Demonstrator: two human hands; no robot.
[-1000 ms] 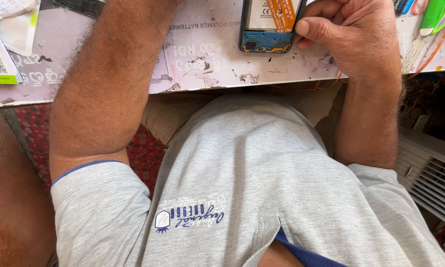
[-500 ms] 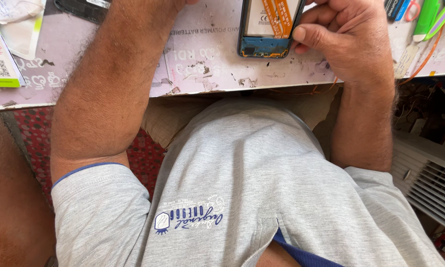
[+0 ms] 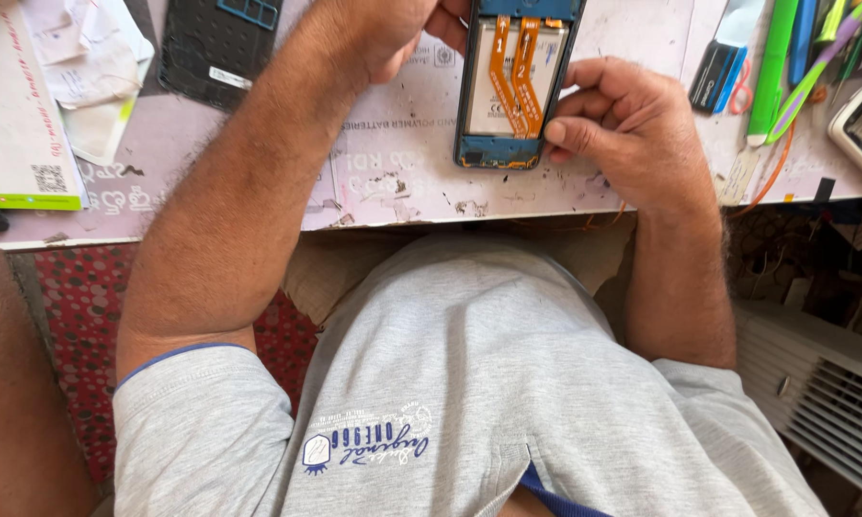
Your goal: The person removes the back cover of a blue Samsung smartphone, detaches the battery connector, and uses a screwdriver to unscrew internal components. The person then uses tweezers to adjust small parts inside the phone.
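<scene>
Two hands: yours, both at the opened phone.
Surface (image 3: 259, 191): worn, pale.
Opened phone (image 3: 513, 81): at 12 o'clock, orange ribbon cables (image 3: 513, 67) exposed.
Right hand (image 3: 632, 129): fingers closed against the phone's 3 o'clock edge.
Left hand (image 3: 393, 29): at its 9 o'clock side; grip mostly cropped, cannot tell.
Black back cover (image 3: 211, 43): at 10 o'clock.

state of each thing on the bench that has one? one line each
opened phone: back off, orange flex cables exposed, flat on table
black back cover: detached, lying apart at left
right hand: fingertips on the phone's right edge
left hand: at phone's top left; grip out of frame
</scene>
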